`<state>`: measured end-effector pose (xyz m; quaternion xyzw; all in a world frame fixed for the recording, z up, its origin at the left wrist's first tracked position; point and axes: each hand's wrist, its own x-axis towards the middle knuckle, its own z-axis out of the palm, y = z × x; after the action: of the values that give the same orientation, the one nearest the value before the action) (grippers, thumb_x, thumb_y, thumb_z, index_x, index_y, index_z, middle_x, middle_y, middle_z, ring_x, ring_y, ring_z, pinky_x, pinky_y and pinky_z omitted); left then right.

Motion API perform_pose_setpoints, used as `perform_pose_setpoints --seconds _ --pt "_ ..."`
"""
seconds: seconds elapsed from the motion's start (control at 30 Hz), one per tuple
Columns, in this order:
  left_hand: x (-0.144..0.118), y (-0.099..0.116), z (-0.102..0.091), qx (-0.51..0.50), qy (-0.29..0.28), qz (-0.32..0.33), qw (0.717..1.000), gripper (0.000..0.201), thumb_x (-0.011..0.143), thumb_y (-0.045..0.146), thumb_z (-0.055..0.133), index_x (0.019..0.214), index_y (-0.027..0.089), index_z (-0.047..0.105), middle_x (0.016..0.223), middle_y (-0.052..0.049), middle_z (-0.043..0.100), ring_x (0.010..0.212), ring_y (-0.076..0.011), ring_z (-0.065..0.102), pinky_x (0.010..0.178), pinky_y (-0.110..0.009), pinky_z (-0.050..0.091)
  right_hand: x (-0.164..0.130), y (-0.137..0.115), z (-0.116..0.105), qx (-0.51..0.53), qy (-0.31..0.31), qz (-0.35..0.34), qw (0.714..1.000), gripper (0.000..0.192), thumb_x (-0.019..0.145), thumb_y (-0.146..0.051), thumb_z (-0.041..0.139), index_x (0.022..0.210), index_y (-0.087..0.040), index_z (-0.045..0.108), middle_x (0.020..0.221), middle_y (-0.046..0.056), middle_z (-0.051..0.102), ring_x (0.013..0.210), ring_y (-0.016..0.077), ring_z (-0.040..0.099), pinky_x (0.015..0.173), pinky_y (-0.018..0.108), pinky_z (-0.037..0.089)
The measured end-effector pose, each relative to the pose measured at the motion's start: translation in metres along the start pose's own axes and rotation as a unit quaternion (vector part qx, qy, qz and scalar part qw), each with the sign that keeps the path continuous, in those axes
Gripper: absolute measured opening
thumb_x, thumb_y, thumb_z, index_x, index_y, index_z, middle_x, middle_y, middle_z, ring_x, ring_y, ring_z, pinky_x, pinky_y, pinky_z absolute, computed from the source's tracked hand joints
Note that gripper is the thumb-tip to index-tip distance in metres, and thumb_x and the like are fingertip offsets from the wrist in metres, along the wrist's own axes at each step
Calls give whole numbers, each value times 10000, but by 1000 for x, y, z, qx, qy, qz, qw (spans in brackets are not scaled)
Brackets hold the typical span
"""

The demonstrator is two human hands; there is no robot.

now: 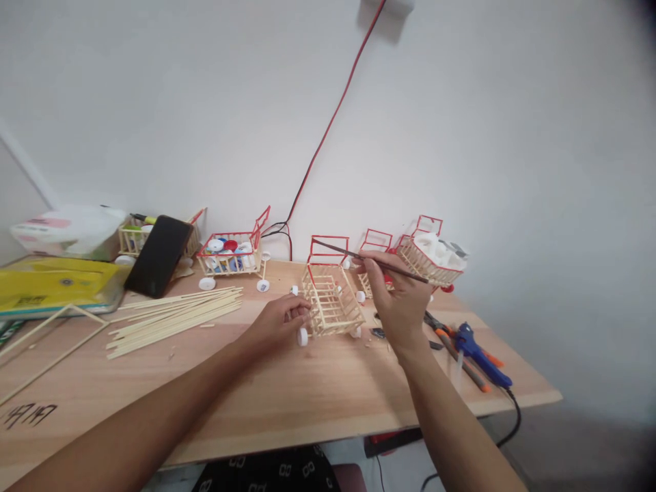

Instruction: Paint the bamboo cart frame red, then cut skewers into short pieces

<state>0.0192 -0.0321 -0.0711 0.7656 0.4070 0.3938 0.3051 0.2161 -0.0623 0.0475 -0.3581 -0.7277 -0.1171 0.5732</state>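
White wall (205,102), pale wooden tabletop (287,403), and centred on it a small wheeled cart of pale sticks (333,311)! Right hand (402,301) pinches a slender dark brush (349,251) at the cart's red handle (333,237), apparently painting; left hand (279,321) curls alongside, grip unclear. The next stroke wants steadiness.

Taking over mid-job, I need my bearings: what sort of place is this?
Probably a small craft workspace, though the wider room isn't shown. The wooden table holds a glue gun, a spread of loose sticks and several miniature carts.
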Motion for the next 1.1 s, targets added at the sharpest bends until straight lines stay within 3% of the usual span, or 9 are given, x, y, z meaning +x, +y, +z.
perform_pose_setpoints --seconds 0.2,0.6,0.97,1.1 --pt "-1 0 0 0 1 6 1000 258 819 245 541 1030 155 660 925 -54 657 767 -154 576 679 -251 429 1 -4 -2 22 -1 8 1000 147 884 -179 551 948 -197 682 831 37 722 750 159 702 693 277 557" --pt "0 3 -1 -2 2 7 1000 248 823 305 540 998 172 655 905 -48 652 755 -158 562 675 -258 433 -26 1 -24 -6 -133 15 991 156 885 -191 532 959 -203 668 836 41 714 718 152 653 661 285 530" --pt "0 5 -2 6 4 9 1000 240 813 266 550 994 157 663 889 -49 646 762 -160 562 694 -261 431 -31 -4 -41 -12 -155 -11 988 171 846 -133 570 954 -215 673 883 29 727 841 168 678 756 295 534" --pt "0 6 -2 3 2 8 1000 245 818 277 545 994 153 662 911 -59 651 781 -166 563 709 -272 433 -31 -8 -49 -22 -161 -13 987 174 841 -132 572 947 -220 679 859 24 727 803 163 681 726 287 540"
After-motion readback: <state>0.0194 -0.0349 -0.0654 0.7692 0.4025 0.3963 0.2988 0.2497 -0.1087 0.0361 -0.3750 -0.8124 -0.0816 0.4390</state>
